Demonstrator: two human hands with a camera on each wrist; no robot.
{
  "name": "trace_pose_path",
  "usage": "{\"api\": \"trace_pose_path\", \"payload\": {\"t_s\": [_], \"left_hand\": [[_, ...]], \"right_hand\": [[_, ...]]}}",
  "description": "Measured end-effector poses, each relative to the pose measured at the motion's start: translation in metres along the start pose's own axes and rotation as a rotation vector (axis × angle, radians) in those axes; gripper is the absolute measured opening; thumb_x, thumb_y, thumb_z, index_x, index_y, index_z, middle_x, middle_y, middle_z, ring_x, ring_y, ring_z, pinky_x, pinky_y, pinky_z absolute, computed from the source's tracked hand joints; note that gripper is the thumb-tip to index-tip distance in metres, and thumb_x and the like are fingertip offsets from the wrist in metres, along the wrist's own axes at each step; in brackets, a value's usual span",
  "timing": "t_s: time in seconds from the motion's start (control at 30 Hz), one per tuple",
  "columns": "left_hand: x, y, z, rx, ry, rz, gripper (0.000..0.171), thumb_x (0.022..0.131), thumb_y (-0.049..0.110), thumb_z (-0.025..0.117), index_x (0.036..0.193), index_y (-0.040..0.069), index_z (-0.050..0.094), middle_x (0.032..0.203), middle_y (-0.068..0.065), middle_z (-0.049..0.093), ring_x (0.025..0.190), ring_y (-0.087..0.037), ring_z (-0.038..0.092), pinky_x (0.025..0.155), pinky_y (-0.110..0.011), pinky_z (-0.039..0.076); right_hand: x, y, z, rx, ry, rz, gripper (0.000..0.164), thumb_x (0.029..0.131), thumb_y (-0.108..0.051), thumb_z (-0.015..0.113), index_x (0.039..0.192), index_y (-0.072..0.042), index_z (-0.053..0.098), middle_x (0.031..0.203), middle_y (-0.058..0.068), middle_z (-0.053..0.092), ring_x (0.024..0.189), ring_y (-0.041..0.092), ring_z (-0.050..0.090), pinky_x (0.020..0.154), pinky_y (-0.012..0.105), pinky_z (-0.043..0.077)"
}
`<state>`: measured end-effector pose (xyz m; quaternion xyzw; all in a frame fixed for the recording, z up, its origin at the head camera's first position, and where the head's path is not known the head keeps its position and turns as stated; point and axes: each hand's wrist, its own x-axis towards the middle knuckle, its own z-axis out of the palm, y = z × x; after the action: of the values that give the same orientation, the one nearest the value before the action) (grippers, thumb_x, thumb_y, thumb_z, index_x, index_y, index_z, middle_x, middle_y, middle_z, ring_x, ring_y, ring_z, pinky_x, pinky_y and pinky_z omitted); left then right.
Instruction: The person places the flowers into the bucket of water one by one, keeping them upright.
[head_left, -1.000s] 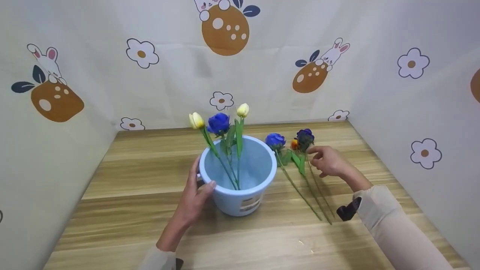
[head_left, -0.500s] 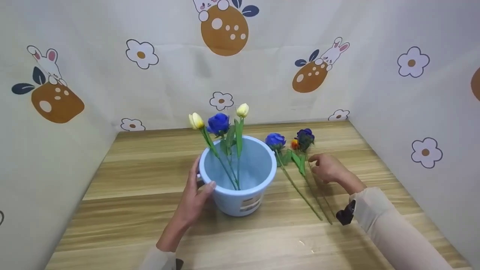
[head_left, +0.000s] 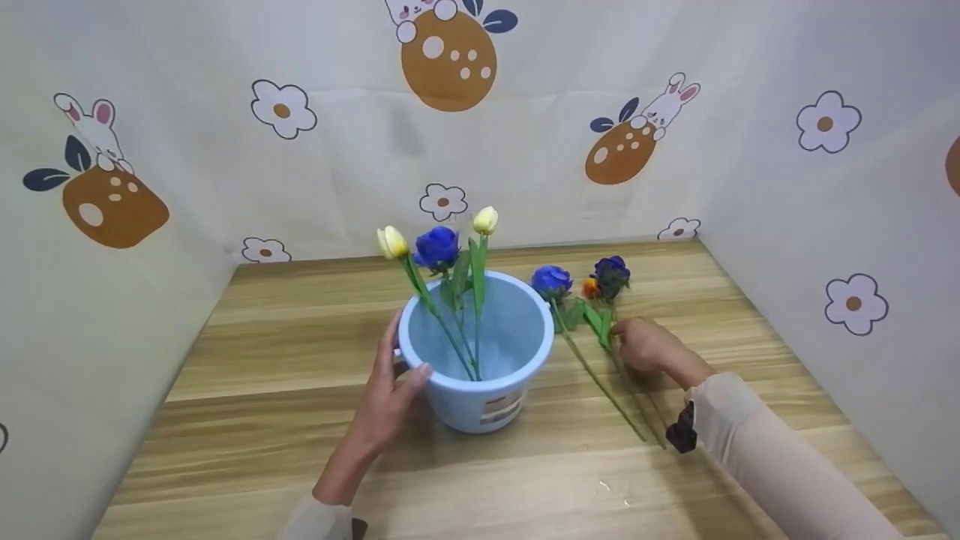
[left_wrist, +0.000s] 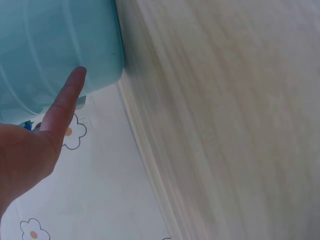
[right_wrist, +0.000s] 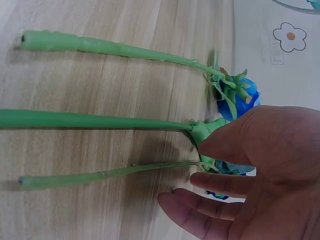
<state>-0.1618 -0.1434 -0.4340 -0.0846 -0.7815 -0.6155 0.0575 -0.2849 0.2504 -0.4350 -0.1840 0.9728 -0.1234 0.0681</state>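
In the head view my left hand [head_left: 386,397] rests against the outside of a light-blue bucket [head_left: 457,412], thumb at the rim. The left wrist view shows one straight finger along its wall. Two pale yellow tulips [head_left: 392,242] and a blue rose [head_left: 437,247] lean in the bucket. My right hand [head_left: 646,343] is over the stems on the right. There lie another blue rose [head_left: 551,282], an orange tulip [head_left: 591,288] and a darker blue rose [head_left: 611,276]. In the right wrist view, thumb and fingers are apart around the tulip's leaf [right_wrist: 202,131] and the lowest stem [right_wrist: 115,172].
The bucket and loose flowers are on a wood-grain table [head_left: 300,337]. Behind it and at both sides hangs a pale printed curtain [head_left: 525,150]. A black device [head_left: 681,429] sits at the right sleeve's cuff.
My right hand has moved from beside the dark rose's head down along the stems toward me, now near the tulip's leaves. The left hand and bucket have stayed put.
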Motion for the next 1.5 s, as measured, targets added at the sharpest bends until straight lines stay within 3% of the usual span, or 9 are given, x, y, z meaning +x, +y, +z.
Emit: {"api": "trace_pose_path", "payload": {"t_s": [0.13,0.23,0.4,0.6,0.8,0.97,1.1,1.3,1.5], "left_hand": [[0.001,-0.006,0.001,0.012,0.017,0.01,0.072,0.092,0.044,0.057,0.146,0.05,0.009,0.152,0.009,0.023,0.135,-0.024,0.033,0.104,-0.049,0.038],[0.001,-0.007,0.002,0.006,0.022,0.028,0.072,0.092,0.043,0.057,0.147,0.049,0.01,0.151,0.008,0.025,0.133,-0.025,0.034,0.103,-0.05,0.04],[0.001,-0.008,0.002,-0.006,0.028,0.046,0.073,0.091,0.042,0.058,0.148,0.048,0.011,0.151,0.007,0.026,0.133,-0.027,0.034,0.102,-0.051,0.04],[0.001,-0.008,0.002,0.003,0.027,0.046,0.073,0.092,0.042,0.058,0.147,0.048,0.011,0.152,0.008,0.024,0.134,-0.025,0.033,0.103,-0.05,0.039],[0.001,-0.007,0.001,0.0,0.026,0.026,0.073,0.092,0.04,0.058,0.148,0.046,0.011,0.153,0.007,0.023,0.134,-0.025,0.033,0.105,-0.049,0.038],[0.002,-0.006,0.0,-0.025,0.002,-0.009,0.075,0.093,0.037,0.057,0.149,0.043,0.008,0.154,0.004,0.021,0.137,-0.029,0.03,0.105,-0.049,0.038],[0.001,-0.006,0.001,-0.024,0.002,-0.01,0.074,0.092,0.04,0.057,0.148,0.046,0.009,0.154,0.007,0.021,0.137,-0.028,0.031,0.105,-0.049,0.038],[0.001,-0.006,0.002,-0.008,0.024,0.024,0.072,0.091,0.045,0.057,0.147,0.049,0.011,0.152,0.009,0.023,0.133,-0.029,0.035,0.102,-0.051,0.041],[0.001,-0.007,0.003,-0.017,0.029,0.024,0.073,0.091,0.044,0.058,0.147,0.049,0.011,0.152,0.009,0.023,0.132,-0.03,0.036,0.1,-0.05,0.042]], "right_hand": [[0.001,-0.001,0.0,-0.021,-0.01,0.003,0.026,0.078,0.001,0.049,0.095,0.002,0.068,0.091,0.015,0.067,0.083,0.03,0.062,0.074,0.044,0.053],[0.001,0.0,0.001,-0.033,-0.015,0.018,0.012,0.079,0.0,0.05,0.074,-0.003,0.061,0.071,0.007,0.054,0.065,0.022,0.048,0.058,0.034,0.043],[0.001,0.001,0.001,0.009,-0.016,0.055,0.023,0.082,-0.003,0.052,0.062,-0.011,0.044,0.059,-0.001,0.035,0.055,0.019,0.033,0.05,0.029,0.026],[0.0,0.004,0.001,0.105,0.002,0.074,0.027,0.078,-0.001,0.05,0.06,-0.014,0.036,0.054,-0.004,0.027,0.049,0.015,0.028,0.045,0.026,0.023],[0.002,0.005,0.002,0.143,0.127,0.097,0.01,0.072,0.002,0.05,0.068,-0.005,0.056,0.062,0.001,0.042,0.058,0.019,0.037,0.051,0.029,0.029],[0.002,0.009,0.007,0.132,0.232,0.135,0.024,0.071,0.003,0.05,0.084,-0.001,0.07,0.076,0.008,0.061,0.07,0.024,0.05,0.062,0.037,0.045],[0.001,0.011,0.01,0.136,0.259,0.132,0.029,0.071,0.003,0.051,0.093,0.002,0.071,0.088,0.016,0.068,0.079,0.029,0.058,0.071,0.045,0.051],[0.0,0.01,0.005,0.162,0.214,0.152,0.031,0.069,0.004,0.052,0.094,0.002,0.07,0.081,0.011,0.065,0.073,0.024,0.055,0.063,0.035,0.047],[-0.001,0.007,-0.001,0.33,0.081,0.226,0.042,0.067,0.007,0.057,0.107,0.005,0.069,0.078,0.008,0.068,0.059,0.014,0.054,0.049,0.024,0.043]]}}
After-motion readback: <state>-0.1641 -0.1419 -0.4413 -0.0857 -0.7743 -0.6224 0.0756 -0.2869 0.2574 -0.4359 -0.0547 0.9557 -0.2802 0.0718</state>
